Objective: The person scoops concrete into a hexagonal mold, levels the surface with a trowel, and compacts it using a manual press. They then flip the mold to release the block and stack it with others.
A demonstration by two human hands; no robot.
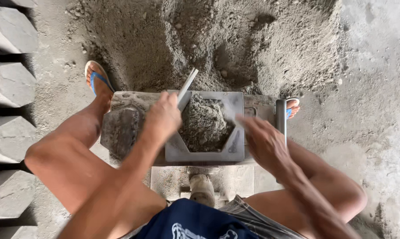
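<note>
A grey metal mould (205,155) with a hexagon-shaped opening sits between my knees, heaped with damp grey cement mix (204,124). My left hand (163,117) is closed around a flat metal bar (187,85) that slants up over the mould's far left corner. My right hand (262,142) is blurred, fingers spread, over the mould's right edge and holds nothing.
A large pile of grey mix (217,40) lies just beyond the mould. Finished concrete blocks (9,84) are stacked along the left. My feet in blue sandals (96,77) flank the mould's metal base (120,126). An upright metal lever (281,117) stands at the right.
</note>
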